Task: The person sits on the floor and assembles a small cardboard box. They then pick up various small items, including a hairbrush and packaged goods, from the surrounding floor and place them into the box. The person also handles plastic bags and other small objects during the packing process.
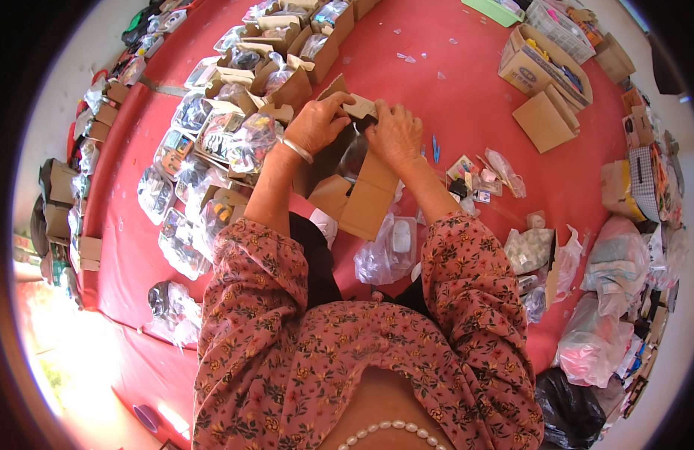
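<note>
An open cardboard box (375,196) stands in front of me with its flaps spread. My left hand (318,124) is closed on the far flap, thumb and fingers pinching its edge. On the other side of that flap, my right hand (394,135) grips it with bent fingers. A dark plastic-wrapped bundle (353,156) shows inside the box, its kind unclear in the shade. Part of the flap is hidden under my fingers.
Several open boxes (288,88) and bagged goods (253,142) stand in rows on the left. A blue pen-like tool (435,148) and small items (467,180) lie right on the red floor covering (437,105). Nearer are a clear bag (381,251) and more bags (617,259).
</note>
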Demonstrator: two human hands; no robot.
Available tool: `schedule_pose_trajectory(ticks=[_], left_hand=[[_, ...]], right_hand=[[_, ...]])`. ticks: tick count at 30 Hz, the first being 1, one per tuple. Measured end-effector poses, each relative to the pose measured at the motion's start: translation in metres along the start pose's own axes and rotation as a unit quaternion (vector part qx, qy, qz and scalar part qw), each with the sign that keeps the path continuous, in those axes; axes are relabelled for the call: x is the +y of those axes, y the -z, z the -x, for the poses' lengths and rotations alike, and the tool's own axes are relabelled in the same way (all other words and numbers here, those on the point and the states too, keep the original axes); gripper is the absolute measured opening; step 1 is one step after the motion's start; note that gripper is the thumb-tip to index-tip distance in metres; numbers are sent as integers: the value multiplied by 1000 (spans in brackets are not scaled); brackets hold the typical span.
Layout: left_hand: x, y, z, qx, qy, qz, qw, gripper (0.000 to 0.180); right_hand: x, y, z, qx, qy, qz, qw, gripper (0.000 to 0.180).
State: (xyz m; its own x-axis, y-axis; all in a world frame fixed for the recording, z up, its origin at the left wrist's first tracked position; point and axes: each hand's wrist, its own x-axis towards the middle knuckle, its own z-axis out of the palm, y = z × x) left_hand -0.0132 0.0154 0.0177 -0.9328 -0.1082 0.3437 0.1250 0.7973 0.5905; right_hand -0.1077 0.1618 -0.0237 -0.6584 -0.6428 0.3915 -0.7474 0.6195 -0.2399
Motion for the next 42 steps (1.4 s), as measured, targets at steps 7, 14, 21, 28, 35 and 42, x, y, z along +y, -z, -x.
schedule_pose_trajectory(ticks=[7, 14, 21, 28, 35, 42], left_hand=[[22, -5, -5, 241, -24, -311, 919, 68], [-21, -14, 4, 100, 201, -202, 953, 41], [-21, -17, 2, 110, 195, -167, 960, 33], [-6, -14, 2, 97, 213, -113, 966, 38], [-10, -11, 5, 83, 153, -56, 983, 34], [-4, -11, 9, 55, 60, -92, 992, 36]], right_hand=[[11, -9, 0, 45, 1, -19, 999, 27], [0, -5, 5, 10, -10, 8, 1000, 35], [7, -13, 8, 87, 0, 12, 996, 28], [7, -7, 7, 50, -57, -11, 997, 25], [5, 6, 1, -10, -120, -61, 991, 31], [7, 9, -5, -64, -166, -76, 981, 39]])
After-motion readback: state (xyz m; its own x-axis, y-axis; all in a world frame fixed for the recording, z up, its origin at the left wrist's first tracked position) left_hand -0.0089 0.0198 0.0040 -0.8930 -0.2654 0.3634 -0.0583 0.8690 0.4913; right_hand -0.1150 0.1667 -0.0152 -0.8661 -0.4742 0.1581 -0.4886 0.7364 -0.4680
